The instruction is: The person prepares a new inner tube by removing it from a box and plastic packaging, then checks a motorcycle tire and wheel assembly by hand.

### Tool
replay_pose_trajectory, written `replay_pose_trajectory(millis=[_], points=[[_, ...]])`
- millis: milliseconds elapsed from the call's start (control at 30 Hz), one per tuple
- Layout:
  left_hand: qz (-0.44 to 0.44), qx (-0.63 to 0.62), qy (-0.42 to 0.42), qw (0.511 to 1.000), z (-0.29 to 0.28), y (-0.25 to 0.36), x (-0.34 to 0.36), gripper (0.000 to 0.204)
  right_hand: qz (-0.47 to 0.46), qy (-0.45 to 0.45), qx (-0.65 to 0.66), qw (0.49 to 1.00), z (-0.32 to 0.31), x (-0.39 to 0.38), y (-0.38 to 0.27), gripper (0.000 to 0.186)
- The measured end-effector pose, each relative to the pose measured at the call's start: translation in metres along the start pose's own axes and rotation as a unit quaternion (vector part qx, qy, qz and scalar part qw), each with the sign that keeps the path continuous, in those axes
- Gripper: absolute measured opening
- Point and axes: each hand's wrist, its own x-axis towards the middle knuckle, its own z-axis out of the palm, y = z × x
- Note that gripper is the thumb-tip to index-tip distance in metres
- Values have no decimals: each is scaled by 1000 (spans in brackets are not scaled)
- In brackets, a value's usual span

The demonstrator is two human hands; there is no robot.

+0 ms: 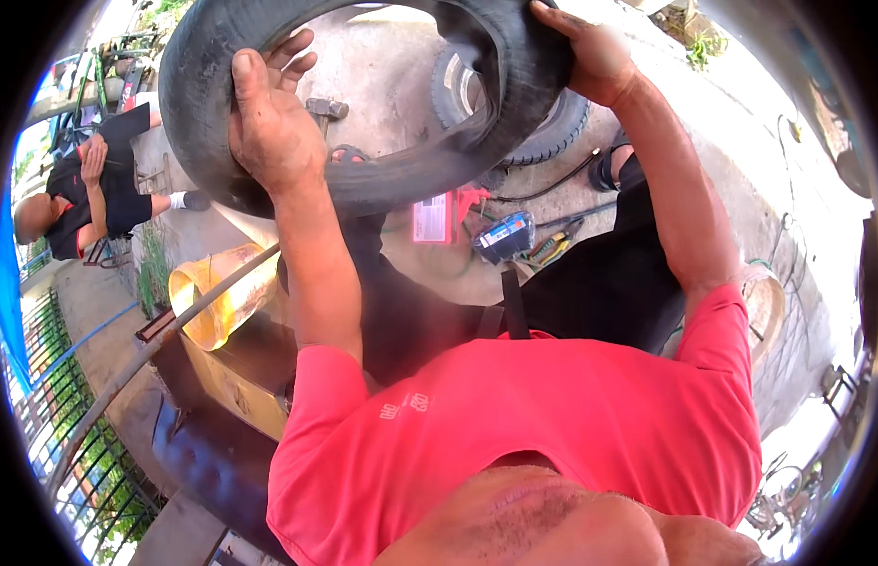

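Note:
A smooth black tyre is raised in front of me at the top of the view. My left hand holds its left side, thumb up and fingers loosely curled against the rubber. At the upper right, my right hand grips the tyre's edge, part of it washed out by glare. Beneath, a second, treaded tyre lies on the concrete, partly hidden. A hammer, a red-and-pink box and a blue-labelled package with tools are also on the ground.
A yellow bucket lies tilted at left, with a long metal bar across it. A dark padded seat is at lower left. Another person in black sits at far left, near a metal fence.

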Motion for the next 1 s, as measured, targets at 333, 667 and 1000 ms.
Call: replay_pose_trajectory(millis=[333, 667, 1000], points=[[14, -67, -100, 993, -29, -20, 8, 46, 15, 61, -37, 997, 14, -2, 1, 44], [-1, -31, -96, 995, -20, -7, 3, 46, 18, -1, -30, 999, 7, 2, 3, 49], [-9, 5, -117, 993, -19, -2, 4, 47, -7, 36, -51, 998, 21, -9, 1, 48]])
